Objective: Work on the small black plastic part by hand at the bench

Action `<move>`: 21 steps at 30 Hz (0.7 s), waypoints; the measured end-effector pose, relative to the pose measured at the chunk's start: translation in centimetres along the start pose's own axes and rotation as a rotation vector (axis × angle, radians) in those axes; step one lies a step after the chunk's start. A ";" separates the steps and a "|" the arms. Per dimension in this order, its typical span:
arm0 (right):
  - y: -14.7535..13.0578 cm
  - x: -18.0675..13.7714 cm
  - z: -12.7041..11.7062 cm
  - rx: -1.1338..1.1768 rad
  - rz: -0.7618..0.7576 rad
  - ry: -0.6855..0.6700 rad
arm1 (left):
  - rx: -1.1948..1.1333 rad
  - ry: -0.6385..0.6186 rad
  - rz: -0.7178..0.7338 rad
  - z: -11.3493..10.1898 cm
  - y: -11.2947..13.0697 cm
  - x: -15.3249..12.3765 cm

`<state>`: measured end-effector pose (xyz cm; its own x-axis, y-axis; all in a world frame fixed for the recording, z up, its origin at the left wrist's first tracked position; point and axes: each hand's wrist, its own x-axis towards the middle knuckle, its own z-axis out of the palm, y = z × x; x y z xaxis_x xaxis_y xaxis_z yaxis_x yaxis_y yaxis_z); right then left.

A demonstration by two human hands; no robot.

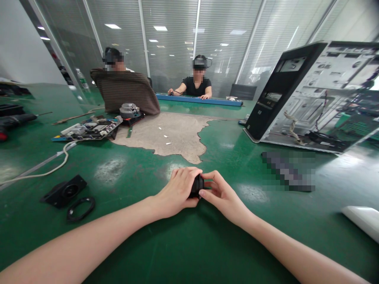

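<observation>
My left hand [180, 185] wraps round a black, round, ribbed part [196, 186] that looks like a lens barrel, just above the green tabletop. From the other side, the thumb and fingers of my right hand [220, 193] pinch its right-hand rim. Much of the part is hidden behind my left fingers. Left of my forearm lies a black square-plated piece [69, 190] with a round opening. A black ring [81, 209] rests on the table just in front of it.
An opened computer case [284, 90] stands at the right. A circuit board [91, 129] and a pale cable [63, 157] lie at the left, near a torn brown sheet [177, 134]. A white object [363, 219] sits at the right edge. Two people [197, 85] sit across the table.
</observation>
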<state>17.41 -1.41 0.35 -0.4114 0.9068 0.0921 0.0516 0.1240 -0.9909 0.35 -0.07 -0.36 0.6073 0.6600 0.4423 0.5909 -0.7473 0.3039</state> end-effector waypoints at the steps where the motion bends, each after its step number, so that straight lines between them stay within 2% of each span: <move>1: 0.0 -0.1 0.0 0.008 -0.013 -0.009 | 0.000 -0.001 -0.001 0.0 0.0 0.0; 10: 0.4 0.1 0.1 -0.079 -0.055 0.072 | 0.003 0.016 0.008 0.2 -0.1 0.0; 17: 0.2 -0.1 0.2 -0.066 -0.073 0.022 | 0.009 -0.005 -0.001 0.1 0.0 0.1; 21: 0.4 -0.1 0.2 -0.053 -0.076 0.044 | 0.005 0.004 0.003 0.0 0.0 0.0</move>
<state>17.32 -1.49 -0.08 -0.3757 0.9106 0.1720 0.0707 0.2132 -0.9744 0.36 -0.09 -0.34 0.6066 0.6576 0.4468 0.5916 -0.7488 0.2988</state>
